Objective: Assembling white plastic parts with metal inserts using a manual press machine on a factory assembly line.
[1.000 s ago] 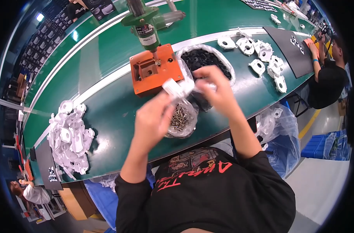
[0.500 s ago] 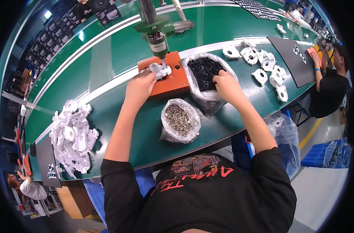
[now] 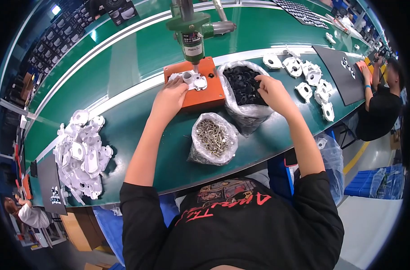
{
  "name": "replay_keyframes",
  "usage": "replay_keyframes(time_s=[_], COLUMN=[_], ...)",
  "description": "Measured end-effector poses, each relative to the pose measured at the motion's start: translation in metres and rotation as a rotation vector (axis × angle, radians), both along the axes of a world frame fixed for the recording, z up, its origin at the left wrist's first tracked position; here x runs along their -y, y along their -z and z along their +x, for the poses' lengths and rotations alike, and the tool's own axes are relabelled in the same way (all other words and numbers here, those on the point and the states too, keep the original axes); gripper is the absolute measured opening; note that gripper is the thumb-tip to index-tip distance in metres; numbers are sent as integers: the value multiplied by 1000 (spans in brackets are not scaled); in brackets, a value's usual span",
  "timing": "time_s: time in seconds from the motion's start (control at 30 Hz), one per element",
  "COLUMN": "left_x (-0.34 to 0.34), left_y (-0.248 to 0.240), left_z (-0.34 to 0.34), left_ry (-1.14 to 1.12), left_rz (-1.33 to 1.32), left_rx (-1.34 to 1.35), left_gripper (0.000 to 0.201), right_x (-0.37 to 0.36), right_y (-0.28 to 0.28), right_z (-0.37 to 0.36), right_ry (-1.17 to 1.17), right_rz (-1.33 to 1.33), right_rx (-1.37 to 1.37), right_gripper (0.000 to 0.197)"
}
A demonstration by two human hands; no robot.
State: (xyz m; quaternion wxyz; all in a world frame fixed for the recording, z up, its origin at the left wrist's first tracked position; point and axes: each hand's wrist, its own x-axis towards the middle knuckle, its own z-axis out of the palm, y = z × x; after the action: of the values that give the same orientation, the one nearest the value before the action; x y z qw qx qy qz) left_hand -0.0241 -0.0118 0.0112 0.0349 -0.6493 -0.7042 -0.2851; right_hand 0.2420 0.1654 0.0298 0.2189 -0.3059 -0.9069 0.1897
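Observation:
A white plastic part (image 3: pixel 199 83) with a round collar lies on the orange fixture block (image 3: pixel 200 97). The fingers of my left hand (image 3: pixel 170 98) are closed over its left end. Just above the part is the tip of a green-bodied upright driver (image 3: pixel 191 38). My right hand (image 3: pixel 275 93) is at the right side of a clear plastic bag (image 3: pixel 247 110) full of small black parts (image 3: pixel 243 83). Its thumb and forefinger are bent together over those parts, and whatever is between them is hidden. Nearer to me stands a bag of metal screws (image 3: pixel 211 137).
White plastic parts are heaped on the left (image 3: pixel 81 155); several similar white parts (image 3: pixel 313 76) lie spread on the right. A dark mat (image 3: pixel 337 74) lies beyond these. One co-worker (image 3: pixel 380 105) sits at the far right, another person (image 3: pixel 32 216) at the far left.
The white part, tilted under my left fingers before, now lies flatter on the fixture. My right hand has shifted slightly away from me over the black parts. The whole view has swung a little.

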Motion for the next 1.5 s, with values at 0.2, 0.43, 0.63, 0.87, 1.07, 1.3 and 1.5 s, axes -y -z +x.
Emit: replay_keyframes(time_s=[0.2,0.43,0.63,0.87,1.07,1.3,1.5], left_x=[-7,-3,-3,-4,-5,-4,-4], left_y=[19,29,33,30,35,35,36], left_z=[13,14,7,7,6,6,6], left_ry=[-58,-60,-58,-63,-65,-78,-74], left_rz=[81,259,341,365,359,351,338], left_rx=[-96,-65,-71,-115,-103,-90,-80], left_gripper=[22,33,31,29,29,30,31], right_x=[11,4,13,20,30,62,106], right_y=[-2,32,30,29,13,-6,-17], right_z=[-48,-140,-144,-129,-122,-85,-37], right_ry=[-171,-272,-326,-520,-480,-462,-703], right_rz=[-112,6,50,357,272,132,28], right_rx=[-256,-319,-254,-275,-110,-209,47], right_gripper=[20,15,14,14,22,26,11])
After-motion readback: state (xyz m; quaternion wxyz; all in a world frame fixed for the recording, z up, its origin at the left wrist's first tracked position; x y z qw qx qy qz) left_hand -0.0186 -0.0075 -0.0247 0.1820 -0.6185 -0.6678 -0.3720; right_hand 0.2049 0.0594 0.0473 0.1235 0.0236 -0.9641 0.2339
